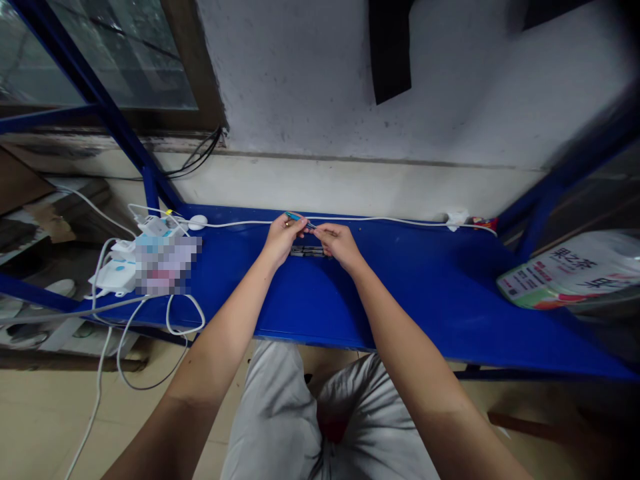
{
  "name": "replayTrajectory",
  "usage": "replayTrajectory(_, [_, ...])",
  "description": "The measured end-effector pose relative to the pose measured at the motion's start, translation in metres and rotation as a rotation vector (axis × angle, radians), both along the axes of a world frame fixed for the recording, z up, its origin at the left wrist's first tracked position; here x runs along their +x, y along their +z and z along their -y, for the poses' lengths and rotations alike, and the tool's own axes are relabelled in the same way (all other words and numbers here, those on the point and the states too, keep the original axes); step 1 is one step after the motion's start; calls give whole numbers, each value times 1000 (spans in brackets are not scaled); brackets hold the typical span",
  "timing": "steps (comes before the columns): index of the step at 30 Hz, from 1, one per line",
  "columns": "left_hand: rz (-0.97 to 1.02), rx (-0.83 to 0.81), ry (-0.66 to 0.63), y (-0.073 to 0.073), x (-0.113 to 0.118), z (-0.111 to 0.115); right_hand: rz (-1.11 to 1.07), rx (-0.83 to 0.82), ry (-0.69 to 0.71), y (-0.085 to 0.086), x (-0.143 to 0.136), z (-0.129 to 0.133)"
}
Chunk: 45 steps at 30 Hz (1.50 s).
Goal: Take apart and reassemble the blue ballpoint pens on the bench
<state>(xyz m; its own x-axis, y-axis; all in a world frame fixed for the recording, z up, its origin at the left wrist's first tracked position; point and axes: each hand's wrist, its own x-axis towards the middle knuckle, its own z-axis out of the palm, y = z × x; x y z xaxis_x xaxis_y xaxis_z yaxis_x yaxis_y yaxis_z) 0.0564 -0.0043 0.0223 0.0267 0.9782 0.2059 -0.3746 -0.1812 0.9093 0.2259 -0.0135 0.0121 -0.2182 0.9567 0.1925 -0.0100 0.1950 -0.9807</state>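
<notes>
Above the far half of the blue table point(425, 280), my left hand point(285, 235) is closed around a slim blue pen point(294, 217), whose blue end points up and left. My right hand point(340, 244) pinches the other, thin end of the pen, and the fingertips of both hands nearly meet. That end is mostly hidden by the fingers. Just below the hands, several dark pens point(307, 251) lie side by side on the tabletop, partly covered by my fingers.
White power strips point(120, 267) with tangled cables lie at the left edge. A white cord point(240, 223) runs along the back by the wall. On the right a large drink bottle point(565, 270) lies tilted, and a small red packet point(485, 223) sits behind. Blue frame posts flank the table.
</notes>
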Motion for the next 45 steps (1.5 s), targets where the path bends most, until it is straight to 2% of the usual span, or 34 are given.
replayTrajectory(10, [-8,-48,140,-8,2,-3,154,221,-70,0,-3,-1])
replayTrajectory(14, [6,-83,165,-8,3,-2,213,304,-119,-6,-3,-3])
replayTrajectory(19, [53,-104,145,-4,4,-2,238,328,-155,-8,-2,-4])
replayTrajectory(22, [61,-113,86,1,2,0,223,305,-143,-4,0,-3])
replayTrajectory(28, [42,-36,-35,6,2,6,149,144,-149,1,4,-2])
replayTrajectory(35, [31,-86,68,1,0,1,127,141,-127,1,6,-3])
replayTrajectory(37, [36,-101,64,1,-1,1,91,129,-123,0,6,-4])
replayTrajectory(41, [72,-93,58,1,-3,1,18,70,-129,-1,9,-7])
replayTrajectory(45, [111,-97,140,-3,-8,-3,-22,2,-156,0,17,-10])
